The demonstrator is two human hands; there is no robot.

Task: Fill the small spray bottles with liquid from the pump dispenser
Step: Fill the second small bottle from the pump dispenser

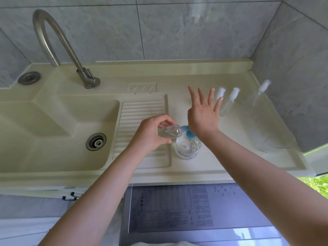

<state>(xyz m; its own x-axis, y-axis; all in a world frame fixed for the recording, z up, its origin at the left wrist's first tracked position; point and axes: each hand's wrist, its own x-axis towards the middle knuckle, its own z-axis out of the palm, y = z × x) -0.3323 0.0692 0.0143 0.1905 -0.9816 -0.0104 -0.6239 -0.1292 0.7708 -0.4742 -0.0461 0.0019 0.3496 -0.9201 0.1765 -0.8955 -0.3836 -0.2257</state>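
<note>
Holding small bottle [169, 133] sideways, left hand [150, 134] clamped round it; long axis runs 9 to 3 o'clock, mouth met by blue nozzle [185, 128] of pump dispenser [188, 148]. Right hand [204, 115] pressed on pump head, fingers spread straight. Right hand judged nearer to capped spray bottles [229, 102] at its 2 o'clock. Faucet [58, 45], sink [53, 125] at 9 o'clock; path unobstructed.

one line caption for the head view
Left hand tilts a small bottle to the pump dispenser; right hand presses it.

Sink [53, 132] left, pump dispenser [187, 148] on counter [230, 162], spray bottles [229, 102] behind right
</note>
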